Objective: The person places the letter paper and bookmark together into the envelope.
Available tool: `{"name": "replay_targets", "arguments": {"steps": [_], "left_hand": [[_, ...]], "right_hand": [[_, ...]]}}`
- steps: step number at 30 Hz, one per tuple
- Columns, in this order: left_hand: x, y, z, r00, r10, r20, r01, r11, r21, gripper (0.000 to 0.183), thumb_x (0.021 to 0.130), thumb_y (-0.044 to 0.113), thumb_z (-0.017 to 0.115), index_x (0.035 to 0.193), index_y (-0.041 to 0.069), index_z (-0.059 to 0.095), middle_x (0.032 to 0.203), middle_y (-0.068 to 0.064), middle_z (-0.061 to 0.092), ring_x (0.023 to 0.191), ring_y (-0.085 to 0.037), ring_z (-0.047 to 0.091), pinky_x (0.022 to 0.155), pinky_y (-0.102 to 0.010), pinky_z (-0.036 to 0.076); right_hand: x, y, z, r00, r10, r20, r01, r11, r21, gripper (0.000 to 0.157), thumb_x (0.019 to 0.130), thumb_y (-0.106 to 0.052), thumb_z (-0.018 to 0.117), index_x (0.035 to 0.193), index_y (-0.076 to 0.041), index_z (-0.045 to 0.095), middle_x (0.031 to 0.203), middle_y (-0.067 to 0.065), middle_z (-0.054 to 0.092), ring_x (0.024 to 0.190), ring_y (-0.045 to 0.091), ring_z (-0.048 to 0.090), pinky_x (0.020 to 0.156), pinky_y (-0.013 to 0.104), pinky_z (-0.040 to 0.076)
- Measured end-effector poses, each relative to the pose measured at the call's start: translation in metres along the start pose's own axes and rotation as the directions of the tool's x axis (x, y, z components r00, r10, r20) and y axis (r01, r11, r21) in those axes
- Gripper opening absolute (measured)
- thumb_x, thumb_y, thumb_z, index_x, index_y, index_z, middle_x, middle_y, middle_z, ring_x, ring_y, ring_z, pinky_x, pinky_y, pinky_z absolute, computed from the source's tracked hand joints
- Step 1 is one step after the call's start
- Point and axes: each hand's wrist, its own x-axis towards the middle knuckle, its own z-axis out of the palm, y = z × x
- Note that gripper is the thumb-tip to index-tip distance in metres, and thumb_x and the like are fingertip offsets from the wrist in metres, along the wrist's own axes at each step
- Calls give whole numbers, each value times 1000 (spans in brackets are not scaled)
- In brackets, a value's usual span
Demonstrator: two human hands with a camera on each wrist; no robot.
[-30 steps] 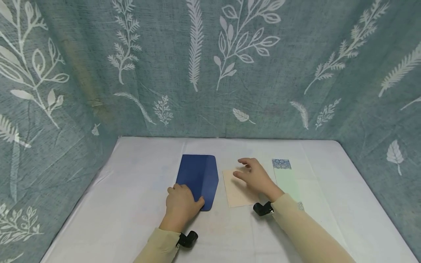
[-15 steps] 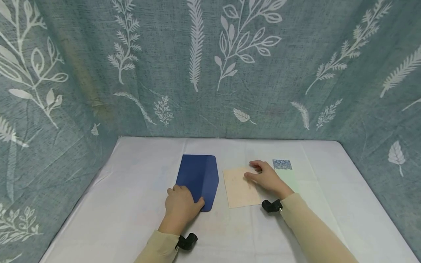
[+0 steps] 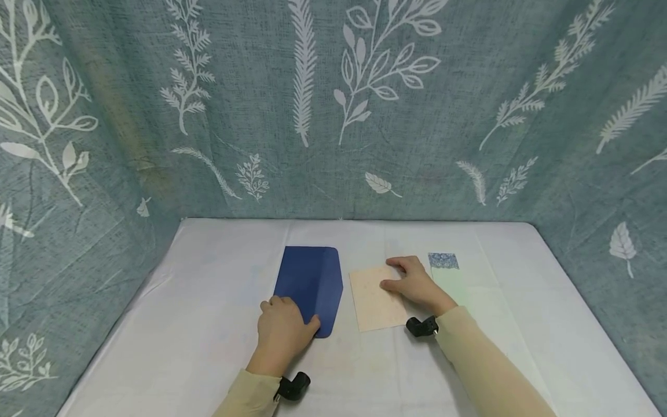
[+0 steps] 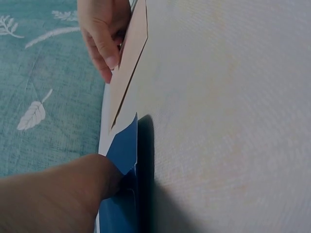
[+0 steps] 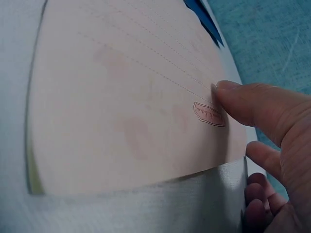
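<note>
Navy envelope (image 3: 304, 269): laid on white cloth (image 3: 208, 289), near end gripped by left hand (image 3: 283, 330), apparently for steadiness. Peach lined letter sheet (image 3: 372, 304): alongside, edge pinched by right hand (image 3: 417, 286), presumably against creasing.

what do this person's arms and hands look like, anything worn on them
The left sleeve and right sleeve are plain pale beige, reaching close to the wrists. The left wrist carries a small black, elbow-shaped device; the right wrist has a similar black device. The left hand and right hand show no gloves.
</note>
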Motion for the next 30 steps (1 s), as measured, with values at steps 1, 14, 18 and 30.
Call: {"name": "replay_targets", "arguments": {"steps": [1,14,18,30], "left_hand": [[0,0,0,1000,-1,-2,1,1000,-7,88,81,55,66,115,-25,53,107,-37,53,99,-50,51,64,-47,53],[0,-3,1,1000,-11,-18,10,999,-42,84,79,55,66,110,-23,56,102,-33,54,93,-46,53,63,-47,52],[-1,-4,0,1000,-17,-15,16,999,-40,85,79,56,66,110,-22,56,101,-32,54,93,-45,53,64,-48,52],[2,-3,-1,1000,-9,-4,9,999,-42,84,79,57,66,107,-22,57,99,-32,54,90,-45,53,63,-48,51]], "right_hand": [[0,-1,0,1000,4,-3,-4,1000,-1,64,85,-31,75,139,-7,50,141,18,34,131,34,33,107,50,30],[-1,-2,4,1000,-2,-23,1,999,-40,56,85,-28,75,134,-8,54,139,17,35,130,34,33,106,51,30],[-1,-3,4,1000,3,-24,-4,999,-35,52,86,-28,74,131,-9,56,138,16,35,129,32,34,106,50,30],[-3,-4,3,999,26,-37,-27,999,-33,42,86,-25,74,121,-6,60,138,18,34,130,35,30,106,52,27]]}}
